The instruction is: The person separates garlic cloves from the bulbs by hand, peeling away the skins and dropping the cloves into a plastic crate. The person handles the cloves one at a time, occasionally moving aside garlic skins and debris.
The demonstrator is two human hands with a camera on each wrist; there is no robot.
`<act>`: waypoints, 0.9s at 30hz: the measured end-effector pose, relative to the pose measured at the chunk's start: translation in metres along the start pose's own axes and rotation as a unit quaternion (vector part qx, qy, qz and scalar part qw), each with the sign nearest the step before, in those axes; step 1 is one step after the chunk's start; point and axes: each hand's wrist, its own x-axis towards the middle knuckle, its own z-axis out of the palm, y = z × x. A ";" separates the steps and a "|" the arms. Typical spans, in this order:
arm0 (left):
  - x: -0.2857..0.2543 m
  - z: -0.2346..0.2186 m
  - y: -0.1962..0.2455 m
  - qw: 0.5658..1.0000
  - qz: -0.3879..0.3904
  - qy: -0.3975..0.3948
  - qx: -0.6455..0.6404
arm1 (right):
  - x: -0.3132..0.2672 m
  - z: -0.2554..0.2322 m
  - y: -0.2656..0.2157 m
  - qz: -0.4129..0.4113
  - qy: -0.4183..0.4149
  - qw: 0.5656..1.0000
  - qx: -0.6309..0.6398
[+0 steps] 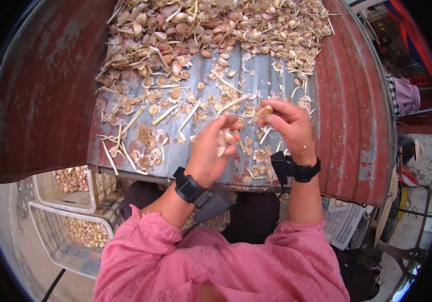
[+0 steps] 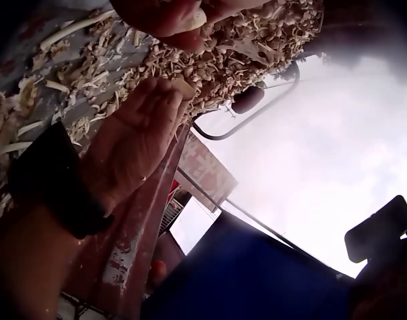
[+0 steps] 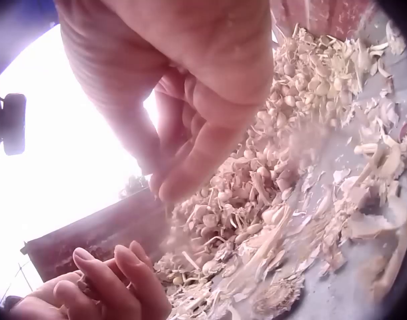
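Note:
In the head view my left hand (image 1: 210, 150), palm up, curls its fingers round several pale garlic cloves (image 1: 222, 146). My right hand (image 1: 292, 130) is raised a little to its right and pinches a small tan garlic piece (image 1: 265, 112) between thumb and fingertips. The two hands are apart. In the right wrist view the right hand (image 3: 183, 100) hangs above the left hand (image 3: 110, 287), whose fingers are curled. The left wrist view shows the right hand (image 2: 133, 143) with the piece at its fingertips.
A large heap of garlic cloves (image 1: 216, 27) covers the far part of the corrugated metal sheet (image 1: 349, 100). Dry stems and skins lie scattered nearer. Crates (image 1: 70, 246) with cloves stand below on the left; a white crate (image 1: 341, 224) stands at lower right.

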 end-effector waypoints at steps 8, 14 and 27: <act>-0.002 0.000 0.006 0.995 -0.036 -0.010 -0.092 | 0.049 0.017 0.003 -0.022 0.035 0.985 -0.168; 0.005 -0.009 0.010 0.995 -0.008 0.025 -0.097 | 0.135 -0.009 0.067 -0.151 -0.045 0.843 -0.514; 0.001 -0.007 0.019 0.988 0.025 0.092 -0.118 | 0.140 0.023 0.040 -0.099 0.072 0.897 -0.426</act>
